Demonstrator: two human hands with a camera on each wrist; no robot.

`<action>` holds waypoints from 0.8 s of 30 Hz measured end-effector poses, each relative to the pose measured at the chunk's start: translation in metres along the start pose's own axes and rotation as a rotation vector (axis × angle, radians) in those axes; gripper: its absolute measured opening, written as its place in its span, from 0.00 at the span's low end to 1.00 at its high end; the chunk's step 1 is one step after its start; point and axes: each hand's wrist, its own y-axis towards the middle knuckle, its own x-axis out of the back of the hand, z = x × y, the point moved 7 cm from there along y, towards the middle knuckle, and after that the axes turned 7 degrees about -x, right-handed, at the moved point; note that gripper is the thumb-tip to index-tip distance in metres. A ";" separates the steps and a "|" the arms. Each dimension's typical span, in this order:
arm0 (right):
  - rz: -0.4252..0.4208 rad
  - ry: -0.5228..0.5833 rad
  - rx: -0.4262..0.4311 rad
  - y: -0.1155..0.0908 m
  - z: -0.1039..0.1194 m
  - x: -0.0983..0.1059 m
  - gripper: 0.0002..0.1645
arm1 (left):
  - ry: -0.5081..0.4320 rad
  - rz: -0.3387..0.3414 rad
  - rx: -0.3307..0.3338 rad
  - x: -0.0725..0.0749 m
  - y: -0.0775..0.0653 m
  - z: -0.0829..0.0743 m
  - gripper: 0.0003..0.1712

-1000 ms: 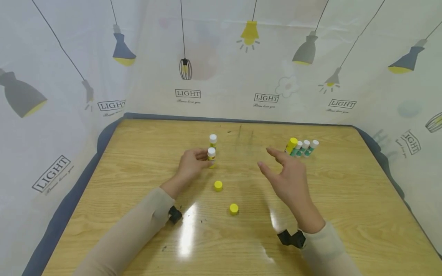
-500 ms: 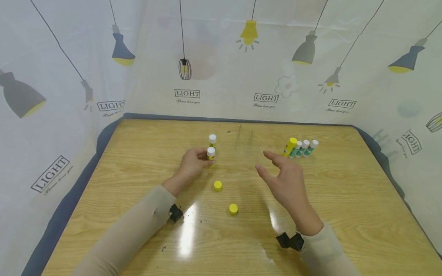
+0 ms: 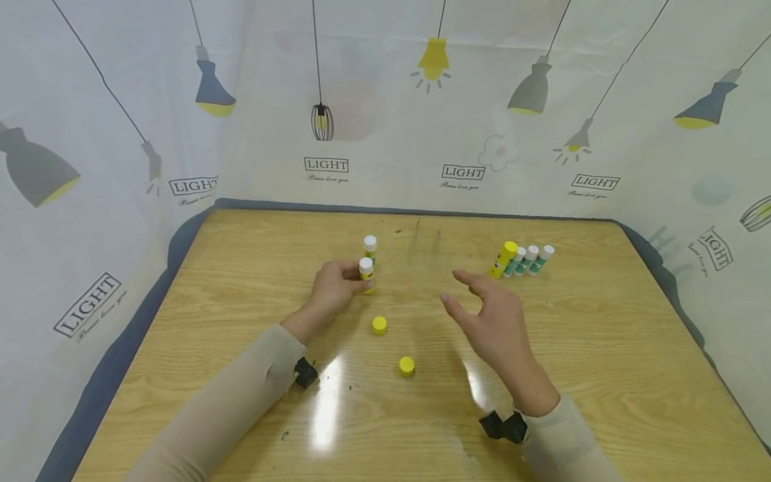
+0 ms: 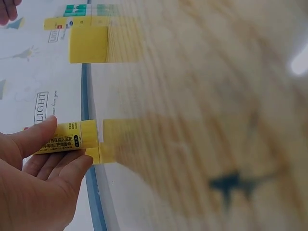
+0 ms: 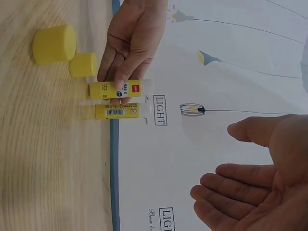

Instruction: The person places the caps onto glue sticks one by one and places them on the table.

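The hands are well apart. The left hand (image 3: 330, 291) grips a white-topped yellow glue stick (image 3: 366, 274) near a second glue stick (image 3: 370, 245); the right hand (image 3: 496, 325) hovers, thumb and fingers parted.

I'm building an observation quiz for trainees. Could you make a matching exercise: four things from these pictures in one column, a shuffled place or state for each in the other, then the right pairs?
Things
1. Left hand
2. Right hand
3. Yellow cylindrical tube with a yellow top
4. Nearer of two short yellow round caps

Places and states
A. On the wood-grain table, away from all tubes
B. Held out, gripping nothing
C. Beside slim white-and-teal tubes
D. Gripping a yellow tube with a white top

Pairs: 1-D, 2-B, 3-C, 4-A
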 end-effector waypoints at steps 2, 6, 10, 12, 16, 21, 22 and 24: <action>0.010 -0.006 0.001 0.000 0.001 -0.002 0.28 | -0.018 -0.001 0.004 0.000 -0.001 -0.001 0.25; 0.036 -0.018 0.008 -0.001 0.002 -0.007 0.29 | -0.057 -0.002 0.008 0.001 -0.004 -0.002 0.25; 0.048 -0.018 0.016 -0.003 0.005 -0.010 0.29 | -0.069 -0.011 0.004 0.001 -0.006 -0.002 0.25; 0.060 -0.011 0.017 -0.003 0.005 -0.012 0.29 | -0.070 -0.015 -0.002 0.001 -0.006 -0.003 0.25; 0.098 0.004 0.017 -0.005 0.006 -0.018 0.29 | -0.074 -0.023 -0.015 0.002 -0.007 -0.006 0.25; 0.140 0.016 0.024 -0.009 0.007 -0.028 0.28 | -0.066 -0.020 -0.035 0.002 -0.010 -0.011 0.25; 0.148 0.016 0.024 -0.010 0.008 -0.030 0.28 | -0.058 -0.017 -0.042 0.002 -0.010 -0.011 0.25; 0.165 0.016 0.023 -0.011 0.009 -0.033 0.28 | -0.046 -0.012 -0.053 0.001 -0.011 -0.012 0.26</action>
